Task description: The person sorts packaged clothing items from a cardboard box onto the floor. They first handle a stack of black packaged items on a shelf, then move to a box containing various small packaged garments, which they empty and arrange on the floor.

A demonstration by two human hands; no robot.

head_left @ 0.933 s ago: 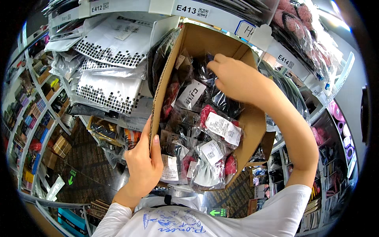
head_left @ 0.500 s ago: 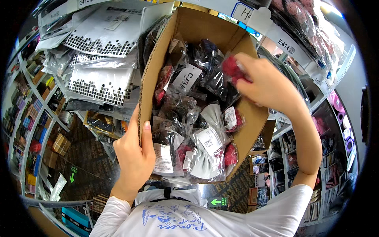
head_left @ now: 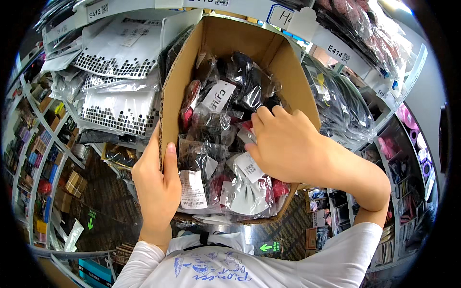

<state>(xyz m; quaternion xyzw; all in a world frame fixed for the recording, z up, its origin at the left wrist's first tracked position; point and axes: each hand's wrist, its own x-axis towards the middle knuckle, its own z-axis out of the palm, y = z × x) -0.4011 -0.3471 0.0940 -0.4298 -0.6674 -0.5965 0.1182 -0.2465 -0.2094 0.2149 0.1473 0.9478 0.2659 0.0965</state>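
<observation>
A brown cardboard box (head_left: 225,33), tilted toward me, holds several clear-bagged fabric pieces in black, red and pale grey with white tags. My left hand (head_left: 158,185) is closed on the left wall of the box, thumb inside. My right hand (head_left: 288,144) reaches in over the right side, with bent fingers among the bags. Dark fabric (head_left: 272,102) lies at its fingertips, and a clear bag with some red (head_left: 247,133) is beside the thumb; what the fingers hold is hidden. Nearer me is a bagged pale grey gathered piece (head_left: 247,197), next to a black bag with a white label (head_left: 193,189).
Bagged white packages with black squares (head_left: 120,108) are stacked on the shelf at left. Bagged dark goods (head_left: 336,101) hang over the shelf at right. A labelled shelf edge (head_left: 331,48) runs behind the box. Patterned floor (head_left: 110,192) shows below, between filled racks.
My right hand has come down from the box's upper right side, where it held a red bundle, to the bags near the middle. The box has shifted slightly left; my left hand keeps its grip.
</observation>
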